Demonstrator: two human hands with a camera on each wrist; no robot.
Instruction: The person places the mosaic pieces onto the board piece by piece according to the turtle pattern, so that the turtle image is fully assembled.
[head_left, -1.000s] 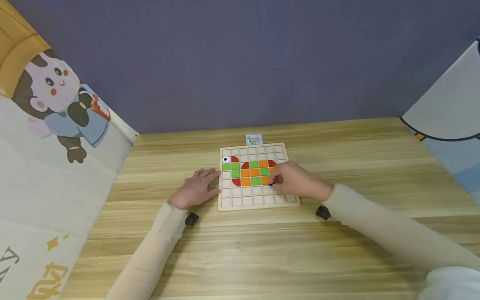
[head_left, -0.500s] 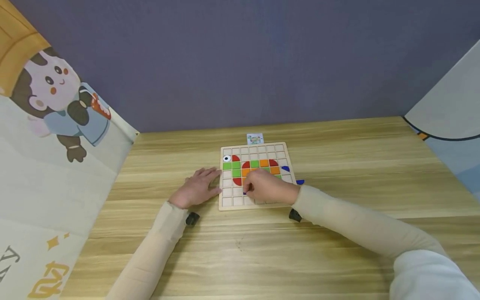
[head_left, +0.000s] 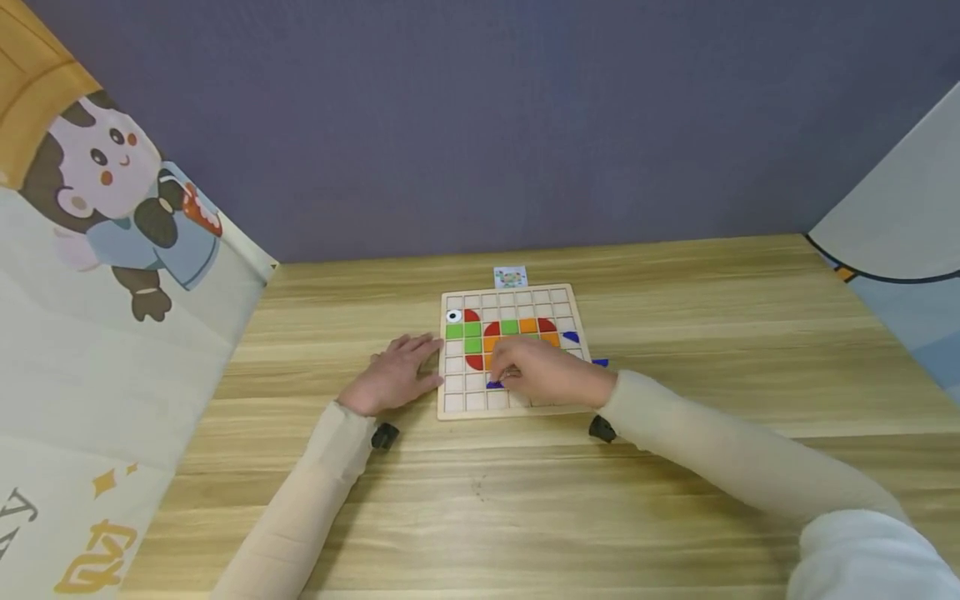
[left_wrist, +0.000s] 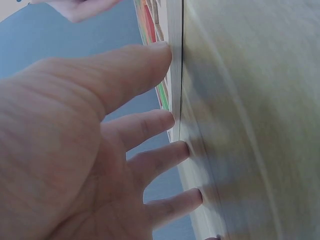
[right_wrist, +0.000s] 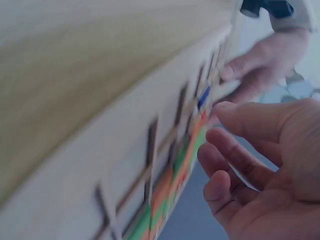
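A square wooden grid board (head_left: 454, 403) lies on the table, with red, green and orange tiles making a shape and a white eye tile (head_left: 453, 317) at upper left. My left hand (head_left: 393, 377) rests with spread fingers against the board's left edge. Over the lower middle of the board is my right hand (head_left: 546, 372), covering several tiles. Just at its fingertips a small blue piece (head_left: 495, 385) lies in a lower cell. In the right wrist view, the thumb and loosely curled fingers stand apart from that blue piece (right_wrist: 203, 97), holding nothing.
Another blue piece (head_left: 572, 337) sits in a right-hand cell of the board. A third blue piece (head_left: 600, 362) lies at the board's right edge. A small picture card (head_left: 510, 277) lies behind the board, with a dark wall (head_left: 525, 133) beyond the table.
My right hand has moved left across the board with a blue piece, which now lies in a lower cell as the fingers draw slightly right off it. The left hand stays put.
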